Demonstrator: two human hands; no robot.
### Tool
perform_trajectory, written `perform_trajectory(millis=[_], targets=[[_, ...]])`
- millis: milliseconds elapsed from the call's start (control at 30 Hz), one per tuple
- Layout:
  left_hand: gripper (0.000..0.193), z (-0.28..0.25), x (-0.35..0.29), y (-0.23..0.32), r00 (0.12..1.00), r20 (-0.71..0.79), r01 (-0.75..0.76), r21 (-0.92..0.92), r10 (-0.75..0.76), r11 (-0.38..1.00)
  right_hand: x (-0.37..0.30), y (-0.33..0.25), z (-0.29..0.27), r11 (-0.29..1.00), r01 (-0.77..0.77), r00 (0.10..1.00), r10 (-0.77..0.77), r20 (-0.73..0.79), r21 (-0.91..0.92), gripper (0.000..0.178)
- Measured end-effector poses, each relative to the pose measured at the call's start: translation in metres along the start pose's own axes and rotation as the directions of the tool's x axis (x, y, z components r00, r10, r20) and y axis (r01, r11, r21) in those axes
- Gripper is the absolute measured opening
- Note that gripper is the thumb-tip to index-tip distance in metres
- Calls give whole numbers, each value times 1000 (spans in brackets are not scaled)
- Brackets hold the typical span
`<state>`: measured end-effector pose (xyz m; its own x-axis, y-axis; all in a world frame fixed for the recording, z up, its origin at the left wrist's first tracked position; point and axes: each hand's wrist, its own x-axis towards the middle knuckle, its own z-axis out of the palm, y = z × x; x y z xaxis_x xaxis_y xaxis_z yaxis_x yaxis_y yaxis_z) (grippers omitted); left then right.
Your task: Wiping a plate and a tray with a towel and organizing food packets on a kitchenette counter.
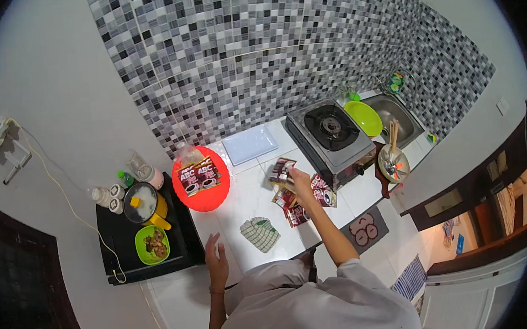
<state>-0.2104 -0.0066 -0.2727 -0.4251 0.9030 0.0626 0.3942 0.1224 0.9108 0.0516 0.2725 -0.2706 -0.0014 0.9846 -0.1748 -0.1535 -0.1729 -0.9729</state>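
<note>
My right hand [301, 185] pinches a dark brown-red coffee sachet [281, 170] by its side, above the white tiled counter. Under and beside that hand lie several more coffee sachets [324, 195], loosely overlapping. My left hand [216, 259] hangs by the counter's front edge, fingers apart, with nothing in it. To the far left of the counter, a round red tray [202, 205] bears coffee sachets [204, 171] set side by side, with a clear plastic bag behind them. A green-and-white checked cloth [260, 234] rests crumpled between my hands.
A light blue tray [250, 144] lies near the tiled wall. To the right stand a gas stove [329, 134], a lime-green plate [364, 118], a sink [392, 112] and a utensil pot [394, 163]. A black stand at left carries a yellow pot [144, 203] and a green bowl [153, 245].
</note>
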Motion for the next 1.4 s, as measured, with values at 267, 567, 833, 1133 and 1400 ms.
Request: perform_trajectory(millis=[267,567,833,1133,1400], targets=[[57,32,31,62,986,163,29,-333,28,943,-115,-27,75,899,266,926,-139,351,-347,26],[43,7,52,54,983,11,131,-733,-181,667,-178,-16,82,561,820,467,-536,704,-117,22],[38,-6,53,39,977,-18,144,-677,-212,721,-148,70,37,382,710,690,-211,692,-591,48],[52,-14,62,78,988,91,138,-880,-123,455,-126,30,44,589,592,806,-423,414,-550,37],[49,12,49,139,981,41,-102,-719,188,688,-179,-101,118,651,753,628,-666,403,-98,32]])
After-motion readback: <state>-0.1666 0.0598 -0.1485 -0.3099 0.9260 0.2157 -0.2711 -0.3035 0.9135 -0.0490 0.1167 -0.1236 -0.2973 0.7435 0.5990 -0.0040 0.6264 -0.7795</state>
